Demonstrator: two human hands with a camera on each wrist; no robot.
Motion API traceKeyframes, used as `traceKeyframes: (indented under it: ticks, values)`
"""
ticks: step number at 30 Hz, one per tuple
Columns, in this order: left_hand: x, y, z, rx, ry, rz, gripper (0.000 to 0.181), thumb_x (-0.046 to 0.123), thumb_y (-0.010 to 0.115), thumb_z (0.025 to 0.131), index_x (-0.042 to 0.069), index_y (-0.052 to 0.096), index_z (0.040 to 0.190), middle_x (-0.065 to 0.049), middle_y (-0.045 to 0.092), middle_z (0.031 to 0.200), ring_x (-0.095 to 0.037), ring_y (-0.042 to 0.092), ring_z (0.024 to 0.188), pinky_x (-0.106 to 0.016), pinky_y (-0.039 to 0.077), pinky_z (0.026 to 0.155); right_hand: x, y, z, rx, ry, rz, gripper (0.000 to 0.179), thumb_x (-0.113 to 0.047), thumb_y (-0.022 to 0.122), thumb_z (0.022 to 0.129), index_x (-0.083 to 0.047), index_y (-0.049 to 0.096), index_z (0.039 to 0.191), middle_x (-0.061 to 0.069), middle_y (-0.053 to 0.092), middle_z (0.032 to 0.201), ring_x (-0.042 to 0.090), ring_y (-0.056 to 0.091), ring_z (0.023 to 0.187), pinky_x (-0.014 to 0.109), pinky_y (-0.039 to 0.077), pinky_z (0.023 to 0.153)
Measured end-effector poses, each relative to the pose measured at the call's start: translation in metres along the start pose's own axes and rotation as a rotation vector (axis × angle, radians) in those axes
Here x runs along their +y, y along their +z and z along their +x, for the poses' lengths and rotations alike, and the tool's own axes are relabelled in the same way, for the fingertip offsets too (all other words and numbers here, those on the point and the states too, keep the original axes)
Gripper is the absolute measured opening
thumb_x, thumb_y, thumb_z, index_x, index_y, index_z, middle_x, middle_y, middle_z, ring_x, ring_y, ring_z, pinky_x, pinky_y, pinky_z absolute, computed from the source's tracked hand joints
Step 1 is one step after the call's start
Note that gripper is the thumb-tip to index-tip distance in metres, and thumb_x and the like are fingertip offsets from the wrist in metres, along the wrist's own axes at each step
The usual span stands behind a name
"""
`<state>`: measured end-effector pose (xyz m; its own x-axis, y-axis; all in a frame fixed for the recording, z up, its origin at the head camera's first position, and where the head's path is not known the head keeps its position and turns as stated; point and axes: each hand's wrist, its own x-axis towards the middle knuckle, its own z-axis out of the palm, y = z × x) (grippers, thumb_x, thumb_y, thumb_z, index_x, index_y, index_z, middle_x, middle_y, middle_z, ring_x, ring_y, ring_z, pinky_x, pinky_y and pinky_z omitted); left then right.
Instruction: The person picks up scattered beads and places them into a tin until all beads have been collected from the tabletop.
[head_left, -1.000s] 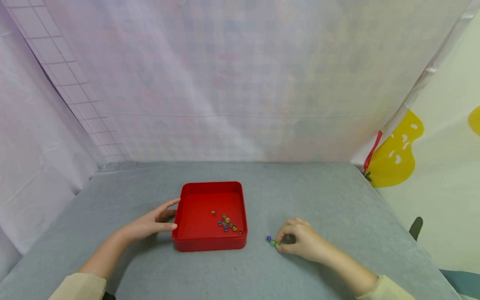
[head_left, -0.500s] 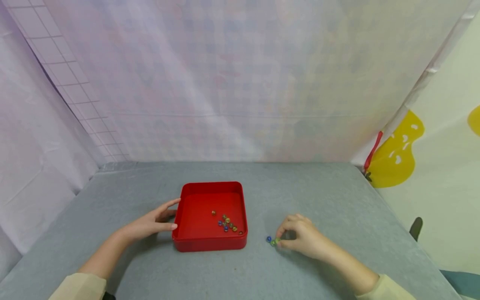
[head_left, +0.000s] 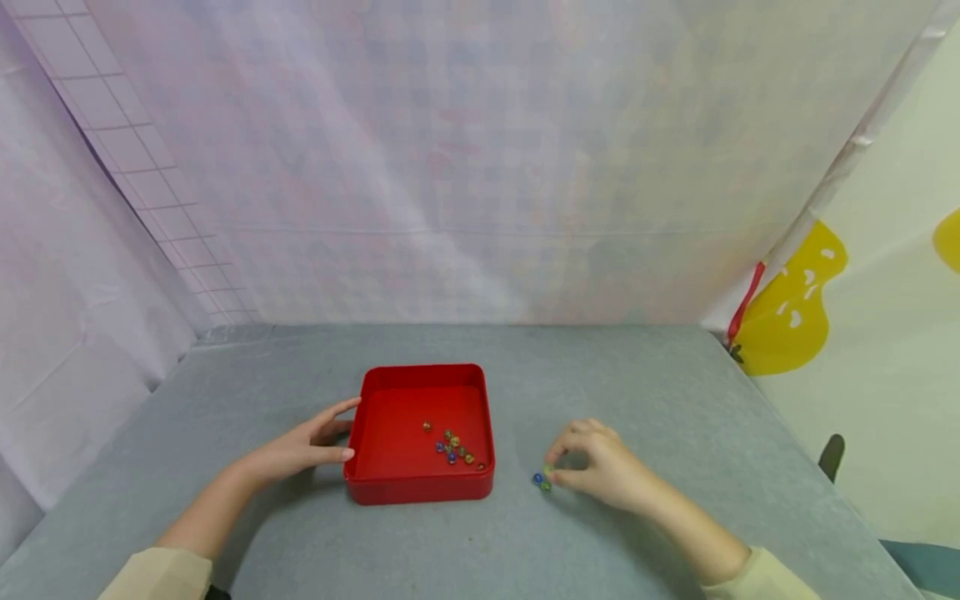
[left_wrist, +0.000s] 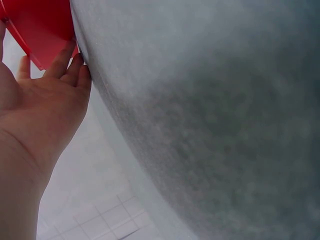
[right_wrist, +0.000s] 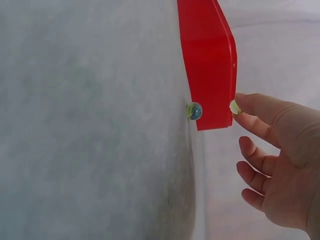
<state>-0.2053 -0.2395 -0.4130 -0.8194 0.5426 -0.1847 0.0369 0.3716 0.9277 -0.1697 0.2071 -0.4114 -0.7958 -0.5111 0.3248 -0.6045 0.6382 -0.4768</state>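
A red square box (head_left: 420,490) with low walls holds several glass marbles (head_left: 454,442), gathered toward its right side. My left hand (head_left: 307,442) rests its extended fingers and thumb against the box's left wall; the left wrist view has these fingers touching the red side (left_wrist: 47,30). Between thumb and index finger, my right hand (head_left: 600,467) pinches a pale yellow-green marble (right_wrist: 235,107), lifted off the table, the other fingers loosely bent. Just below and left of those fingertips, a blue marble (head_left: 537,478) and a green marble (head_left: 546,487) lie close together on the cloth.
Grey cloth (head_left: 420,558) covers the table. A pale checked curtain (head_left: 480,208) hangs along the back edge, with a white sheet (head_left: 892,350) bearing yellow shapes at the right. More white fabric (head_left: 75,292) hangs at the left.
My right hand has picked one green marble up from the group and moved slightly up and left with it. The left hand and the box have stayed in place.
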Motion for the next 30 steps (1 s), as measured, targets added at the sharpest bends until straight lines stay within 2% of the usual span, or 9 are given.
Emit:
traceKeyframes:
  ticks: [7, 15, 23, 30]
  values:
    - [-0.001, 0.000, 0.000, 0.000, 0.007, 0.008, 0.076, 0.018, 0.059, 0.096, 0.011, 0.011, 0.154, -0.028, 0.023, 0.151, -0.044, 0.020, 0.138, -0.063, 0.024, 0.103, -0.005, 0.002, 0.007, 0.037, -0.001, 0.015, 0.019, -0.022, 0.081, 0.075, -0.029, 0.067, 0.085, -0.021, 0.058, 0.090, 0.012, 0.051, 0.087, 0.039, 0.037, 0.080]
    - [0.000, 0.000, 0.001, 0.007, 0.005, 0.014, 0.076, 0.019, 0.060, 0.095, 0.011, 0.012, 0.154, -0.028, 0.024, 0.150, -0.044, 0.021, 0.138, -0.063, 0.025, 0.103, -0.011, 0.004, 0.017, 0.067, 0.011, 0.042, 0.019, -0.021, 0.082, 0.075, -0.029, 0.067, 0.084, -0.021, 0.059, 0.090, 0.009, 0.049, 0.091, 0.039, 0.039, 0.081]
    - [0.000, 0.000, 0.001, 0.015, -0.020, 0.001, 0.076, 0.021, 0.061, 0.095, 0.013, 0.013, 0.154, -0.026, 0.025, 0.151, -0.043, 0.021, 0.138, -0.063, 0.025, 0.103, -0.019, 0.005, 0.028, 0.052, 0.044, 0.113, 0.017, -0.021, 0.080, 0.078, -0.028, 0.068, 0.087, -0.020, 0.058, 0.090, 0.012, 0.049, 0.096, 0.042, 0.040, 0.082]
    - [0.000, 0.001, 0.001, 0.017, -0.017, 0.001, 0.076, 0.021, 0.061, 0.095, 0.014, 0.013, 0.154, -0.026, 0.024, 0.151, -0.043, 0.021, 0.138, -0.063, 0.025, 0.103, -0.021, 0.008, 0.037, 0.089, 0.027, 0.111, 0.016, -0.019, 0.081, 0.077, -0.026, 0.069, 0.086, -0.018, 0.059, 0.090, 0.014, 0.050, 0.096, 0.042, 0.040, 0.084]
